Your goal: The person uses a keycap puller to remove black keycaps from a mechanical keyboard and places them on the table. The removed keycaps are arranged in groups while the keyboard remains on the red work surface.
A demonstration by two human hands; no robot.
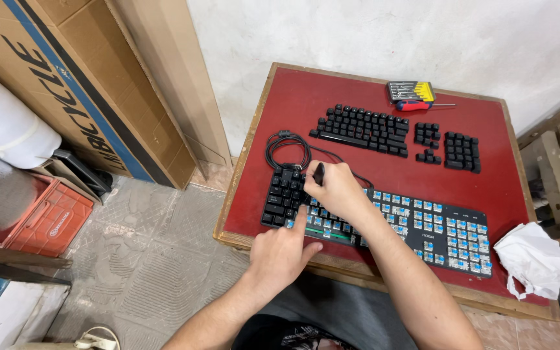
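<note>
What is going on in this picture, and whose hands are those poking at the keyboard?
The camera sits on a person's head and looks down, so those are that person's own hands. On the red table lies a black keyboard with most key caps taken off, showing blue switches. The removed caps lie in rows farther back, near a screwdriver. The left hand presses a finger on the keyboard. The right hand holds a small dark tool above the remaining keys. A crumpled white cloth lies at the right.

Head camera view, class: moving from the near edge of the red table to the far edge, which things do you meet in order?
Black keyboard with exposed blue switches → rows of loose black keycaps → red-handled screwdriver → yellow-and-grey case of screwdriver bits.
</note>
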